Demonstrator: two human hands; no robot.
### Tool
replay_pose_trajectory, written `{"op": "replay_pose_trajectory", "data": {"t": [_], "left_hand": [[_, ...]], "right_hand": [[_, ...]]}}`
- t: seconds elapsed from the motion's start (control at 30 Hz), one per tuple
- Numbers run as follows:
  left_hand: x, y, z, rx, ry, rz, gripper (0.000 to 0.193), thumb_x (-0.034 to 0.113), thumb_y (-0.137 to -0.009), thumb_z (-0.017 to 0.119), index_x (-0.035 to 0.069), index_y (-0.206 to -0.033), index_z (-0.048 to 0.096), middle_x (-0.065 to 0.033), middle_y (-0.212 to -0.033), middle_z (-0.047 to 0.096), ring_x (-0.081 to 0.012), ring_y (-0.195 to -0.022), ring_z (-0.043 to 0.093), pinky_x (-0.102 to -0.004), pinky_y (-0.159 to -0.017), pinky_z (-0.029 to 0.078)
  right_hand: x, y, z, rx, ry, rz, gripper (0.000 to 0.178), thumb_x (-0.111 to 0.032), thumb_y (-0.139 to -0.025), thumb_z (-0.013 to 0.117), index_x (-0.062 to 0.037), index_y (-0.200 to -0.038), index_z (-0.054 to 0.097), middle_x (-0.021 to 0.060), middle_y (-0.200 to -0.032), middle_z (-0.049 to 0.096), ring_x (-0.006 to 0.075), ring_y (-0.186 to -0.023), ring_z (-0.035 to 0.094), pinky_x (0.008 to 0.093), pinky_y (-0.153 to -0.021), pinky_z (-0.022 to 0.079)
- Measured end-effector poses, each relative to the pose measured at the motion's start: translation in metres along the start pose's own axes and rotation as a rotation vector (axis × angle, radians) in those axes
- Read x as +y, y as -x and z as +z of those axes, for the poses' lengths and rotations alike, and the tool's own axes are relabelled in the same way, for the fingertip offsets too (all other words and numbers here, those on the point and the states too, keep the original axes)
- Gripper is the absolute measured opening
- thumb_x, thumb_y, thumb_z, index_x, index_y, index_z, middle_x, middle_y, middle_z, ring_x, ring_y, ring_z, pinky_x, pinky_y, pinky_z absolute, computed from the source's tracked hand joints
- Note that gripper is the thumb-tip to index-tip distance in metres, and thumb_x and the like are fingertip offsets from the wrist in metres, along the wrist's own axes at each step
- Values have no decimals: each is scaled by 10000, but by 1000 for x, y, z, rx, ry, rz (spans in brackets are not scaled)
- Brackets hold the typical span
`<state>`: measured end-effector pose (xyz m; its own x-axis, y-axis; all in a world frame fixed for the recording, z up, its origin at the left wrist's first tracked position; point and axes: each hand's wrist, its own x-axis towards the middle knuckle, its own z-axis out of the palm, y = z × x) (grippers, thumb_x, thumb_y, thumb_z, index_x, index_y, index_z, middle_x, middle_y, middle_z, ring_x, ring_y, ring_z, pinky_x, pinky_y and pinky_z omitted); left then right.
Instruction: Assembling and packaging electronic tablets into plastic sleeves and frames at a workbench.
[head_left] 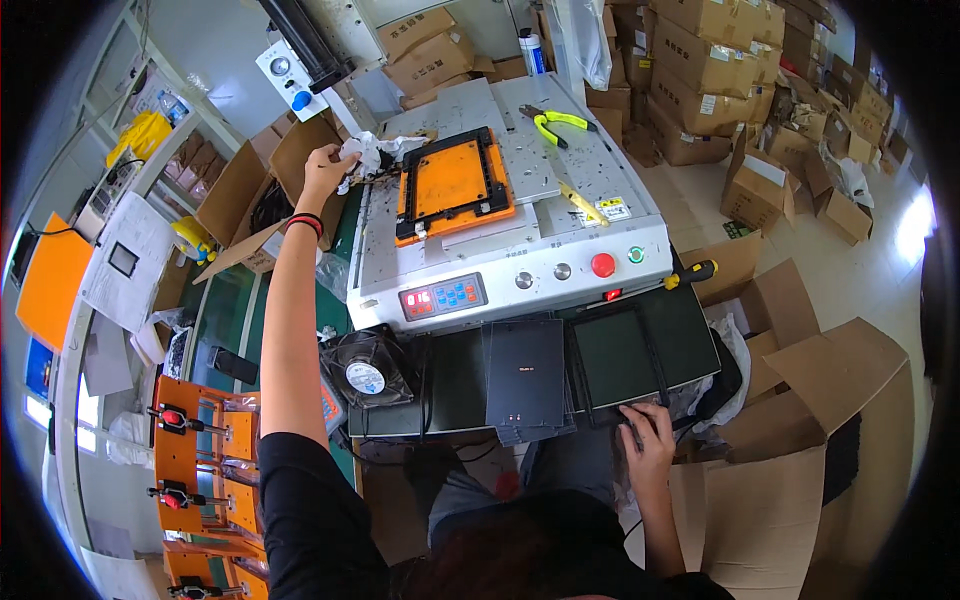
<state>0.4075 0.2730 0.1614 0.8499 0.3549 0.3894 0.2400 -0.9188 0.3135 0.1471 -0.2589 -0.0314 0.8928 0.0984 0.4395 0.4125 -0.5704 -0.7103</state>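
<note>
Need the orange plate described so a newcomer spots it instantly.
Find the white machine with buttons along its front. On its grey top, right of the left hand, lies the orange plate. Unlike the grey plate beside it, it carries a black frame.

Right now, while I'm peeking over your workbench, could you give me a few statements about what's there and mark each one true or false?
1. The left hand is at some crumpled white material. True.
2. The right hand is pressing the round red button. False: it is below the button in the picture, apart from it.
3. The green-handled pliers lie on the floor. False: they lie on top of the white machine.
4. The black fan is left of the stacked dark panels. True.
5. The flat plate on the machine is blue. False: it is orange.
</note>
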Motion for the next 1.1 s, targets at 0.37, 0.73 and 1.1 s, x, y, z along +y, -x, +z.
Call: {"op": "replay_pose_trajectory", "data": {"t": [0.37,0.73,1.1], "left_hand": [[-20,4,6,133,-20,142,333,234,-691,731,18,-936,666,-160,-792,651,-287,-762,632,-341,-705,485],[-15,11,-10,126,-148,110,290,244,-711,729,29,-899,681,-171,-801,656,-321,-769,631,-375,-701,483],[-50,-2,-19,-107,-116,158,311,133,-785,615,-2,-1065,615,-215,-1019,625,-355,-985,589,-378,-847,462]], "right_hand": [[9,-1,2,19,8,7,298,78,-691,642,-21,-973,646,112,-957,548,257,-909,558,321,-751,460],[4,1,-2,13,43,18,280,44,-708,665,-25,-979,652,113,-970,556,270,-912,563,344,-779,466],[1,-1,-4,48,30,67,266,36,-714,666,-31,-971,652,108,-936,547,262,-873,574,343,-752,467]]}}
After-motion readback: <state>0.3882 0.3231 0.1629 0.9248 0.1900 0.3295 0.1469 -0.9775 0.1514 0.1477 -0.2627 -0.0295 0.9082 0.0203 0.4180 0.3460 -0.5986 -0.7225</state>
